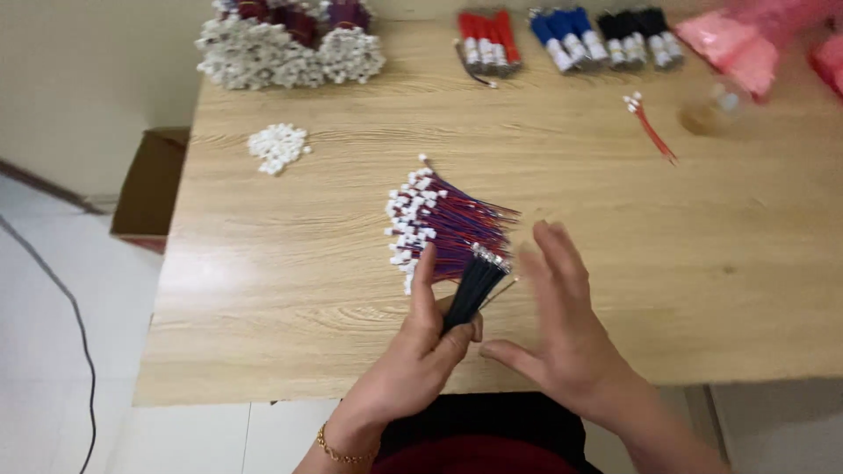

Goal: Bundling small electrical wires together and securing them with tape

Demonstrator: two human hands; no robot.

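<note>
My left hand (420,355) grips a bundle of short black wires (474,285) with bare metal tips, held upright over the near table edge. Open and flat with its fingers spread, my right hand (562,329) hovers just right of the bundle and holds nothing. Behind the bundle lies a fanned pile of red and blue wires with white plug connectors (439,228) on the wooden table (290,263).
A small heap of loose white connectors (277,147) lies at the left; a large heap of wired connectors (281,48) sits at the far left. Red (488,39), blue (566,35) and black wire bundles (641,37), pink bags (738,39), one loose red wire (648,125). A cardboard box (149,189) stands on the floor.
</note>
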